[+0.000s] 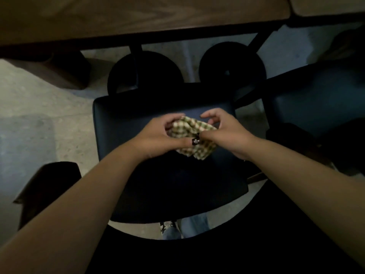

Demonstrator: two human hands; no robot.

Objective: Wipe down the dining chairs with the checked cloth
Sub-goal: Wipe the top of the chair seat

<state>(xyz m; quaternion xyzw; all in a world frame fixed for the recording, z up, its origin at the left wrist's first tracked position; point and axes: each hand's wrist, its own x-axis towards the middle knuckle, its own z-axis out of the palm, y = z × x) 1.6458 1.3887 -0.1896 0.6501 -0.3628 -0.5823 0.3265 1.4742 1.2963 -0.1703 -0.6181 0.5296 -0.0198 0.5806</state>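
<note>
Checked cloth (192, 139) bunched between both hands, left fingers (169, 120) and right fingers (209, 115) curled around it.

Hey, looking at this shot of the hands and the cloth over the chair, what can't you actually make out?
Head view only, dim light:
- Cloth: bunched between left hand and right hand; its full size and fold are hidden by the fingers.
- Chair seat: too dark to tell dirt or wiped areas; near part covered by the forearms.
- Chair at right: cut off by the frame edge.
- Table: only its near edge shows.
</note>
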